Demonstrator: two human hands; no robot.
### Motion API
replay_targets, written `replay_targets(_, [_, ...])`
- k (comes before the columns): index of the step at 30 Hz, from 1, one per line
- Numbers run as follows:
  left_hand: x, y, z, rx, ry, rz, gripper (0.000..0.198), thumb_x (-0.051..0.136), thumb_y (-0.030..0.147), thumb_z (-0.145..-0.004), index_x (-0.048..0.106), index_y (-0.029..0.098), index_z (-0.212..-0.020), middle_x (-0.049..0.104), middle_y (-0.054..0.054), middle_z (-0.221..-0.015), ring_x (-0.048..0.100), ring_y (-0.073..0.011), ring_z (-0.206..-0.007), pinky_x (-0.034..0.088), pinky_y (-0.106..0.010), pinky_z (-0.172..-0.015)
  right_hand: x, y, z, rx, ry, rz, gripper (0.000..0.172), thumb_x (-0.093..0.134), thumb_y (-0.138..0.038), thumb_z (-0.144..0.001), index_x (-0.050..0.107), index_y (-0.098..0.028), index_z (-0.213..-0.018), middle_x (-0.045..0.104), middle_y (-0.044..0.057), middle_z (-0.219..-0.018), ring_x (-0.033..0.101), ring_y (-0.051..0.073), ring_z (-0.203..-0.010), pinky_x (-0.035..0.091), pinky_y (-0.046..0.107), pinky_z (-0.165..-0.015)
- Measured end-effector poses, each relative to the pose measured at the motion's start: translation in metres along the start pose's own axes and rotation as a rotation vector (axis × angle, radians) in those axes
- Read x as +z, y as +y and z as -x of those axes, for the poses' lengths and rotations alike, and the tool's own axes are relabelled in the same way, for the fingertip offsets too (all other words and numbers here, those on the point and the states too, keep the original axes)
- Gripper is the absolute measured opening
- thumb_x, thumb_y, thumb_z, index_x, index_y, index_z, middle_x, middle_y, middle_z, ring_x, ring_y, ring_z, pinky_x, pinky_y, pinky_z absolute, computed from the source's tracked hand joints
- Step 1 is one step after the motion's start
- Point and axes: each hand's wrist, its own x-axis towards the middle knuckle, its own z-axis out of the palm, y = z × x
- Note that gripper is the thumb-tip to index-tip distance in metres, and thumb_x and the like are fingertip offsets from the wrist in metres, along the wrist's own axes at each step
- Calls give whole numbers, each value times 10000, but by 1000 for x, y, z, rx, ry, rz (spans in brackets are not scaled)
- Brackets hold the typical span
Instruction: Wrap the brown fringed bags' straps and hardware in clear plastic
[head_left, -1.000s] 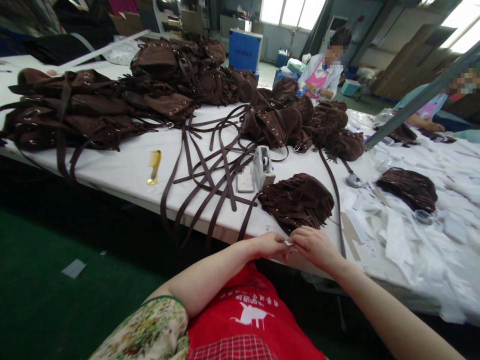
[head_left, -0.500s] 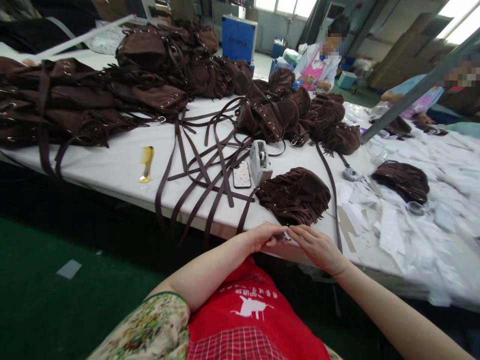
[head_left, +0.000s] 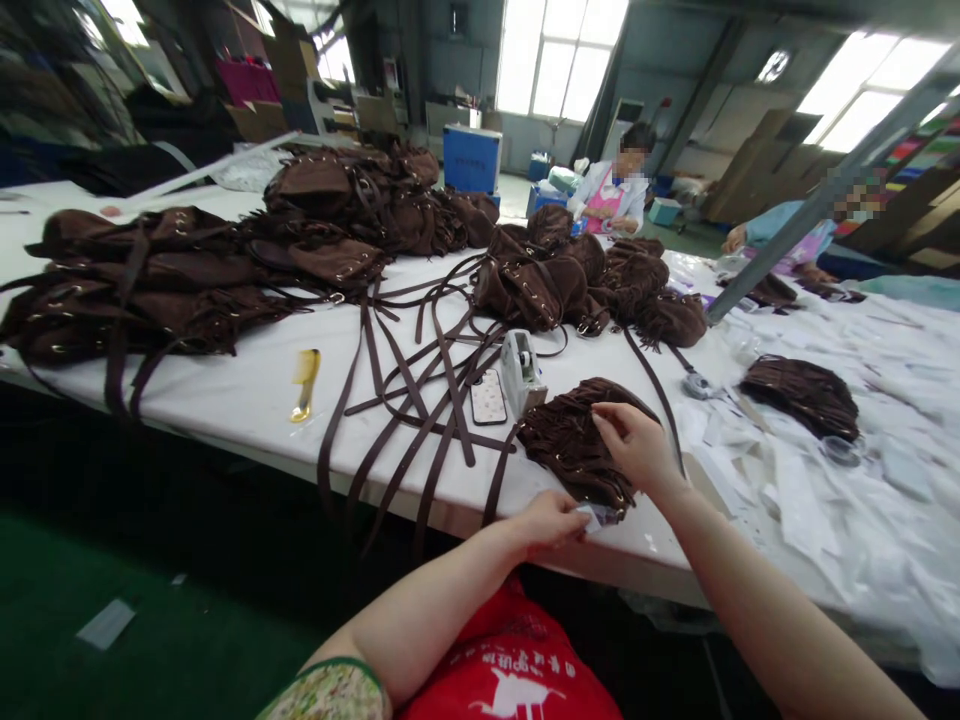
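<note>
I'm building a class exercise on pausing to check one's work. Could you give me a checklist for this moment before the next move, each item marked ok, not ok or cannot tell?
1. Left hand has hold of the small clear plastic piece: ok, at its fingertips.
2. Right hand is free: cannot tell; it is over the bag, fingertips close together.
3. Fringed bag lies on the table: ok, near the front edge.
4. Tape dispenser stands upright: ok, beside the phone.
5. Straps all lie on the tabletop: not ok; several hang over the front edge.
</note>
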Motion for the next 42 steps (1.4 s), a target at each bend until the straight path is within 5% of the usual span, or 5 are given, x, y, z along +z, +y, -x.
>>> replay_targets(7, [3, -10, -4, -58, 75, -45, 282, 595, 388, -776, 615, 139, -644, 556, 32, -516, 349, -59, -339, 275, -212, -365, 84, 10, -84, 552, -190, -364, 252, 608, -392, -778, 662, -151, -731, 577, -2, -523, 474, 94, -406, 370, 212, -401])
replay_targets(16, [3, -12, -5, -80, 84, -20, 318, 600, 427, -779, 629, 140, -645, 539, 33, -479, 364, -68, -327, 262, -211, -341, 104, 10, -95, 596, -131, -559, 326, 709, -413, -677, 675, -112, -798, 473, -55, -456, 326, 46, -360, 232, 174, -321])
replay_targets(30, [3, -2, 3, -25, 20, 56, 266, 526, 324, -833, 586, 133, -658, 542, 39, -515, 337, -44, -298, 239, -197, -333, 63, -20, -35, 514, -66, -501, 207, 683, -360, -754, 637, -159, -739, 640, 17, -596, 591, 114, -507, 486, 206, -479])
replay_targets(35, [1, -3, 4, 12, -28, 82, 305, 526, 377, -828, 576, 124, -664, 519, 41, -506, 332, -33, -292, 222, -184, -327, 9, -44, 43, 392, -10, -589, 343, 623, -505, -786, 652, -165, -815, 624, 3, -611, 567, 103, -506, 486, 213, -491])
replay_targets(42, [1, -5, 3, 22, -32, 99, 382, 551, 495, -785, 567, 117, -728, 551, 29, -586, 329, -15, -301, 187, -171, -313, 21, -12, 138, 735, -140, -682, 404, 649, -563, -733, 627, -159, -732, 598, -16, -559, 525, 82, -434, 424, 201, -436])
